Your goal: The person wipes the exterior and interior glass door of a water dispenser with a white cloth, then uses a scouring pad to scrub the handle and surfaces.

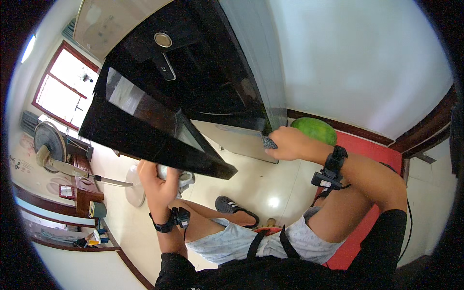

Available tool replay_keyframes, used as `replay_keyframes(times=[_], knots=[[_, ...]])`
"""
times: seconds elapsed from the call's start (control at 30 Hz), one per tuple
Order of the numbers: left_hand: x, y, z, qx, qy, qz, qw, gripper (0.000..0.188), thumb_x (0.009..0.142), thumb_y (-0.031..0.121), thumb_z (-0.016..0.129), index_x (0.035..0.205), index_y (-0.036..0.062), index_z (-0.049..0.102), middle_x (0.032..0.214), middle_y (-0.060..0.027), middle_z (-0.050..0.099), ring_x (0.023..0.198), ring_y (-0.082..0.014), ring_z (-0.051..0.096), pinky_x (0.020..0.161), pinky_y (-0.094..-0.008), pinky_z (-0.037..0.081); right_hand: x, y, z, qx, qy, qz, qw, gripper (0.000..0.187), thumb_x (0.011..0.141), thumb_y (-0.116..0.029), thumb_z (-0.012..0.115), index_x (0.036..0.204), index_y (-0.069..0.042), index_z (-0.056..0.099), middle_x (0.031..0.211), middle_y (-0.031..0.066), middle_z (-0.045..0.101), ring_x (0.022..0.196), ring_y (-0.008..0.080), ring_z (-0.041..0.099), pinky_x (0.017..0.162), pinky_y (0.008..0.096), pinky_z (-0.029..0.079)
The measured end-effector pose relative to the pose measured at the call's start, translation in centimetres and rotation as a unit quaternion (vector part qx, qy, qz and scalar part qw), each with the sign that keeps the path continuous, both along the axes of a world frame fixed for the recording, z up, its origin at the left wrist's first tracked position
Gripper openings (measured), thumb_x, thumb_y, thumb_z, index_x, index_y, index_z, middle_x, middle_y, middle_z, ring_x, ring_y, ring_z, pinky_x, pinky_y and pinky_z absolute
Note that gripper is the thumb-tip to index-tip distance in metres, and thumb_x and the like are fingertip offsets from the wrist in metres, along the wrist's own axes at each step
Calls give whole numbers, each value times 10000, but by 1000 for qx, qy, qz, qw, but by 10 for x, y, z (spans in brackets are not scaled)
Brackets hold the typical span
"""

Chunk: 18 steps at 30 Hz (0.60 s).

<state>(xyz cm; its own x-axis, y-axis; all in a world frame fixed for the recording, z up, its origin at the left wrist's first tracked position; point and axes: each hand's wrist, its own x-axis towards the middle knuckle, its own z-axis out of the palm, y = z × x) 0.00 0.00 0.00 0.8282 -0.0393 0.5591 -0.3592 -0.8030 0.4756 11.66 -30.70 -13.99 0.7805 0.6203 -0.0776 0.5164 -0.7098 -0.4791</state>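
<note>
Head view. A tall glossy black cabinet (193, 63) is seen ahead, its front marked by a round metal-rimmed disc (163, 39) and a narrow pale-outlined plate (168, 66). A black panel (154, 145) is held out from the cabinet front at a slant, its near lower corner pointed toward the person's lap. Below the black front, a pale glossy lower panel (232, 137) is seen, reaching close to the tiled floor (263, 186).

The two hands are set well apart. The left hand (157, 186) is placed at the lower edge of the black panel; its fingertips are partly hidden there, so the firmness of its hold cannot be told. A whitish-grey cloth (186, 181) is seen bunched just beside its fingers. The right hand (290, 142) is closed on a dark grey speckled pad (269, 142), which is held near the lower right corner of the cabinet. A dark device is strapped on each wrist.

Behind the right hand, a green watermelon (316, 129) is noted by the wall, next to a red mat (372, 147). Pale shorts (217, 241) are worn by the seated person, and a dark striped slipper (234, 210) is seen on the floor. At left, a standing fan (50, 140) is noted, with a red-framed window (65, 87) beyond it.
</note>
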Motion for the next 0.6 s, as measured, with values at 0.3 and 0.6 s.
replay_keyframes(times=[0.3,0.6], knots=[[-27,46,-20,-17,-29,18,999,254,886,122,617,1083,-39,622,1049,-117,649,965,-229,611,888,-351,468,-14,0,-7,-15,15,47,999,394,764,-348,641,744,42,692,752,282,656,738,453,663,701,508,552],[-41,85,-30,-154,-71,87,982,279,846,83,639,1062,-93,638,1009,-147,670,909,-197,624,839,-325,488,-22,12,-7,-61,43,109,991,334,792,-341,647,841,-14,686,797,235,674,788,433,658,729,522,527]])
